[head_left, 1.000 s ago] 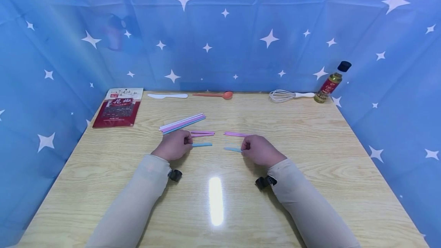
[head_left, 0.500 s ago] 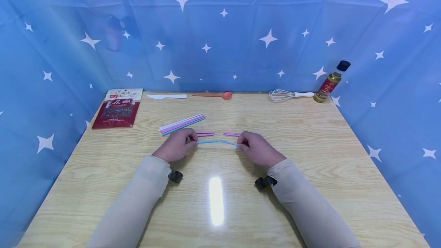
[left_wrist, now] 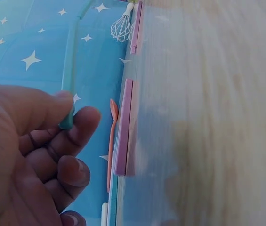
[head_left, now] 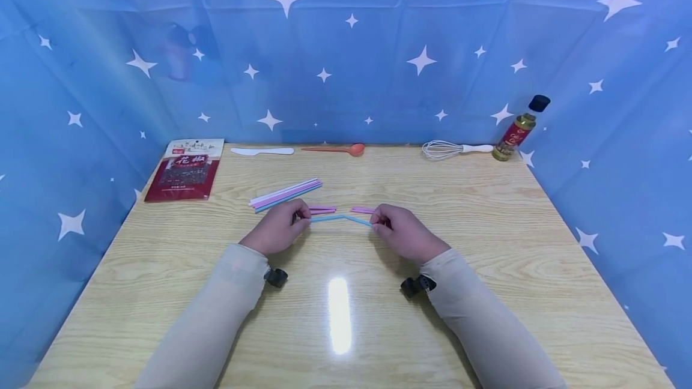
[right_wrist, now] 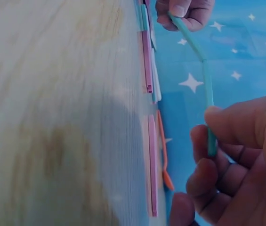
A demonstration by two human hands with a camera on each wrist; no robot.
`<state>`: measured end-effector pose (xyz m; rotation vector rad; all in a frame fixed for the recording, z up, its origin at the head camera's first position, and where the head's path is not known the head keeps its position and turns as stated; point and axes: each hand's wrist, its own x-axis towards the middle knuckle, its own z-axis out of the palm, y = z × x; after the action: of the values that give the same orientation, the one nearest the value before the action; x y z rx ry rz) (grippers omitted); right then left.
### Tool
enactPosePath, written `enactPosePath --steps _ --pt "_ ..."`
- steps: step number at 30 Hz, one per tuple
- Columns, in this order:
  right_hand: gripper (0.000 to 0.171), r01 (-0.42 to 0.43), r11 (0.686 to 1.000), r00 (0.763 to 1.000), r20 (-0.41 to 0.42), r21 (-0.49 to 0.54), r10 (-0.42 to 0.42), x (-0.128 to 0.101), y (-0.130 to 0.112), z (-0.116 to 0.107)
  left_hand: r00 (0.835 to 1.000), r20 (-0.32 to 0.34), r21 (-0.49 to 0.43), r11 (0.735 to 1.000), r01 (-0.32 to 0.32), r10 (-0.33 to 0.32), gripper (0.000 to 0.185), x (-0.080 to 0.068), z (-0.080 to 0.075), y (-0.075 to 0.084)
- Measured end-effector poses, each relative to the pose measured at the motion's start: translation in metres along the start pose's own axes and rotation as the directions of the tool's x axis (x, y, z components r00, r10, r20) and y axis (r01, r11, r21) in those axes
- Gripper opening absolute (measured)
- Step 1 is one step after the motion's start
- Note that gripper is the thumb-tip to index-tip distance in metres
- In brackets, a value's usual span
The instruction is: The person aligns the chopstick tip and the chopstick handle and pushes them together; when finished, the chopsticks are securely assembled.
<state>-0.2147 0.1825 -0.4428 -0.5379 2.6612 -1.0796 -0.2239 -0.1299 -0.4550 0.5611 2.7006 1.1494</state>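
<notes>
Blue straw pieces (head_left: 328,218), two of them, are up in the air over the middle of the table (head_left: 454,197), meeting tip to tip between the hands. Left hand (head_left: 277,227) has one pinched between thumb and forefinger, right hand (head_left: 404,233) pinches the other the same way, remaining fingers curled in underneath. From the head cam the gripped ends vanish behind the fingers, but both wrist cams show a stub poking out past each thumb. The right wrist one also gets the whole line from hand to hand, clearly off the wood, while the bag (head_left: 186,173) over on the left only turns up in the head view. Compared with a second ago, the tips were well apart then; now I can't see any gap, though whether one's actually inside the other I can't tell. Direction-wise, the left piece runs nearly sideways across the table, and the right one slants back toward the person, so together they make a shallow bend peaking at the join. Pink straw pieces (head_left: 363,209) lie just beyond, and a straw bundle (head_left: 286,194) sits slantwise behind the left hand.
</notes>
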Motion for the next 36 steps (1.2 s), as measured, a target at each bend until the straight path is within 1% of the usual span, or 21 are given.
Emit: enactPosePath --steps 6,14,18,24,33,36 --pt "0.009 0.024 0.999 0.999 -0.046 0.04 -0.022 0.0 -0.001 -0.002 1.0 -0.017 -0.038 0.999 -0.026 0.026 0.004 -0.001 0.0 0.0" --pt "0.01 0.063 0.992 0.993 -0.111 0.113 -0.051 0.0 0.002 -0.003 0.997 -0.043 -0.089 0.994 -0.067 0.063 0.004 -0.003 -0.002 0.001" --pt "0.008 0.061 0.987 0.99 -0.139 0.146 -0.041 0.0 0.002 -0.002 0.995 -0.062 -0.099 0.992 -0.081 0.075 0.004 -0.003 -0.001 0.002" --pt "0.005 0.063 0.983 0.983 -0.18 0.175 -0.032 0.0 0.001 0.001 0.994 -0.081 -0.099 0.991 -0.086 0.078 0.01 -0.003 0.0 0.005" --pt "0.007 0.037 0.973 0.981 -0.195 0.226 0.007 0.001 0.0 0.006 0.984 -0.137 -0.096 0.987 -0.127 0.113 0.006 -0.001 0.001 0.006" --pt "0.006 0.041 0.972 0.981 -0.196 0.233 0.006 0.0 -0.002 0.007 0.982 -0.148 -0.102 0.986 -0.134 0.118 0.005 -0.002 0.001 0.006"
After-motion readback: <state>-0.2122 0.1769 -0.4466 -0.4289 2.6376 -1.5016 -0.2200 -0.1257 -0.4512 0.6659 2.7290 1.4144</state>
